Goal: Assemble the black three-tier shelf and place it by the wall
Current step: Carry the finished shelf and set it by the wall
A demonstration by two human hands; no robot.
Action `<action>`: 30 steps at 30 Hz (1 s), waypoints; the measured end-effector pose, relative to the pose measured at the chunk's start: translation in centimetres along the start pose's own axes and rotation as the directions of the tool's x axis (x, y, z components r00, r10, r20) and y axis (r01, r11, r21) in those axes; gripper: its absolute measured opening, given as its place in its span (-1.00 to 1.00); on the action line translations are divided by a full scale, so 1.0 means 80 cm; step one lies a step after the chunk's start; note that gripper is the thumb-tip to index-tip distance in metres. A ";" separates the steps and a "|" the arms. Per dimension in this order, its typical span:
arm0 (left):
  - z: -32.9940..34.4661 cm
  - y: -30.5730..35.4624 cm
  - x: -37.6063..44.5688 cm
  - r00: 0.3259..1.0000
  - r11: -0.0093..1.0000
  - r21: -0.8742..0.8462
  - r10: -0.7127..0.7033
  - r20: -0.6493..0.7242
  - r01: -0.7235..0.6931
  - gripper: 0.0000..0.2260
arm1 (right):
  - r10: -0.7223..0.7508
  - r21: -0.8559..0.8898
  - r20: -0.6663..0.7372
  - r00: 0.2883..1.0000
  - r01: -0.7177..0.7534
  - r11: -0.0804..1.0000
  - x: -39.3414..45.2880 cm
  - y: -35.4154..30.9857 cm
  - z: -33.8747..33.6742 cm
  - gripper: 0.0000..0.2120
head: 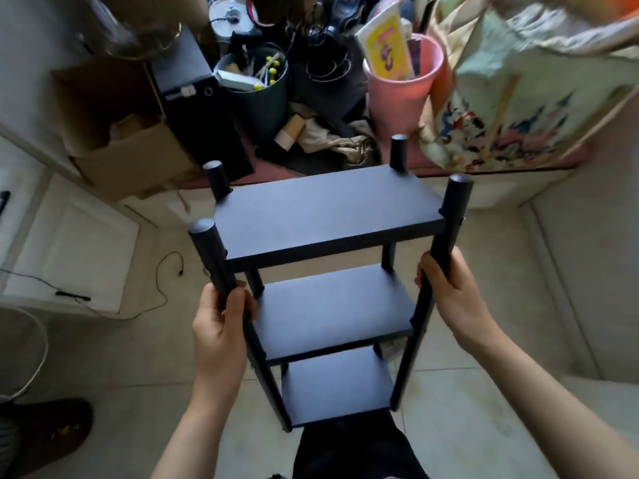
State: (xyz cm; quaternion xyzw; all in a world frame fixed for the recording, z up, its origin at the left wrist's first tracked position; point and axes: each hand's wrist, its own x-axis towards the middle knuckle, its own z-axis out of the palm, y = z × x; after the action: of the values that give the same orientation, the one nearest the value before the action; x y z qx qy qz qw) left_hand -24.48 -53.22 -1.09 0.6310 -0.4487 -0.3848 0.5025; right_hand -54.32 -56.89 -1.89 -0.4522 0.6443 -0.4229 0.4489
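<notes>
Above the tiled floor (449, 426), black three-tier shelf (328, 212) assembled, matte boards, four round posts. My left hand (221, 326) and right hand (453, 292) each grip a near post, fingers curled tight.

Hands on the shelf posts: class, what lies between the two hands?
In the head view, the shelf's middle board spans between the left hand and right hand.
</notes>
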 end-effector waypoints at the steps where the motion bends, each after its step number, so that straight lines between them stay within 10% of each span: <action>1: 0.002 0.010 -0.005 0.999 1.000 -0.005 0.015 0.035 -0.015 -0.73 | 0.008 0.015 -0.039 0.999 -0.007 1.000 -0.014 -0.003 -0.009 -0.88; 16: 0.091 0.100 -0.030 0.879 0.982 -0.106 0.187 0.438 -0.156 -0.76 | 0.051 0.139 -0.449 0.892 0.014 0.990 -0.151 0.005 -0.126 -0.86; 21: 0.185 0.122 -0.055 0.807 0.976 -0.212 0.162 0.568 -0.046 -0.81 | 0.066 0.162 -0.571 0.818 0.034 0.986 -0.176 0.023 -0.209 -0.64; 30: 0.402 0.157 -0.123 0.817 0.955 -0.267 0.050 0.574 0.129 -0.92 | 0.145 0.205 -0.628 0.765 -0.018 0.979 -0.172 0.076 -0.409 -0.92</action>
State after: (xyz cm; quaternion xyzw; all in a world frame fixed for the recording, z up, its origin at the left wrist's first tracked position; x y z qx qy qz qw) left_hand -59.83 -54.27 5.18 0.4128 -0.5036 -0.6297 0.4236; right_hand -84.40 -37.64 2.82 -0.2086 0.7351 -0.5899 0.2611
